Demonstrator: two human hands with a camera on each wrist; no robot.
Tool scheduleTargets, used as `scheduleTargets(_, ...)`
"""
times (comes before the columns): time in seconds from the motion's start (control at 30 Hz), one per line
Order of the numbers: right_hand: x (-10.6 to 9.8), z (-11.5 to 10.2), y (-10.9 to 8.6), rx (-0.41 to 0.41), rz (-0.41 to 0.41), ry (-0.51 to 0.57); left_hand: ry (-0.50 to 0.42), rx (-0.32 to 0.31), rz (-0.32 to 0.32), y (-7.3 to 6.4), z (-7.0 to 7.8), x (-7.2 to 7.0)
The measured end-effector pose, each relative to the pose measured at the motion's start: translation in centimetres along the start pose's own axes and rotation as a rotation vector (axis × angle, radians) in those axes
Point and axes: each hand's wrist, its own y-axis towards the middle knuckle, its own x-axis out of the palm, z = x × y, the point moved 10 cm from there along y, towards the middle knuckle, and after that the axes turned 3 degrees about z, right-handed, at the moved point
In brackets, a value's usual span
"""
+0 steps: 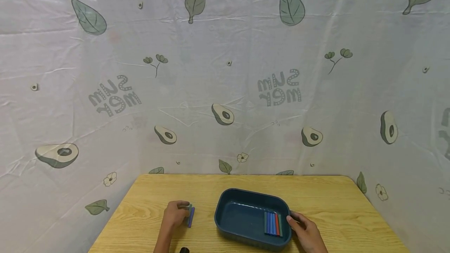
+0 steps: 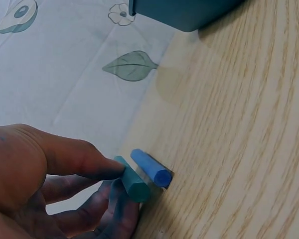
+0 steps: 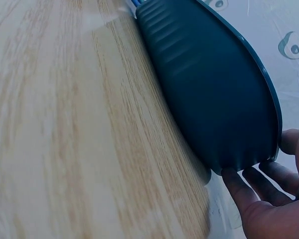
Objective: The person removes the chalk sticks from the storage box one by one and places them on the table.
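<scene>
In the left wrist view, my left hand [image 1: 174, 214] pinches a green chalk stick [image 2: 132, 183] between thumb and fingers. Parallel to that stick, a blue chalk stick [image 2: 152, 169] lies on the table. Colored smudges show on the fingers. Over to the right stands a dark blue plastic box [image 1: 239, 221], rounded at the corners. My right hand [image 1: 305, 232] grips its right end, thumb at the rim and fingers against the outer wall [image 3: 214, 99]. Inside, near that end, several chalk sticks in green, blue and red [image 1: 272, 224] lie side by side in a row.
A light wooden table [image 1: 158, 190] carries everything. At its front edge a small black round object [image 1: 184, 250] pokes into view. A pale printed sheet [image 1: 197, 89] hangs behind and along both sides of the table.
</scene>
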Motion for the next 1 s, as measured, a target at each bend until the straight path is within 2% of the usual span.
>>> scheduleTargets(0.33,0.2,0.2,-0.4,0.006,0.012,0.003,0.067,0.02,0.033,-0.2,0.0,-0.3)
scheduleTargets(0.43,0.2,0.2,-0.5,0.003,0.014,-0.001,0.06,0.025,0.036,-0.4,0.1,-0.3)
scheduleTargets(0.67,0.0,-0.1,-0.8,-0.04,0.028,-0.027,0.075,0.083,0.04,-0.7,0.7,-0.3)
scheduleTargets(0.9,0.1,-0.1,-0.7,-0.025,0.013,-0.037,0.088,0.044,0.038,-0.8,0.9,-0.6)
scheduleTargets(1.0,0.0,-0.1,-0.6,-0.022,0.014,-0.04,0.082,0.047,0.046,-0.8,1.2,-0.7)
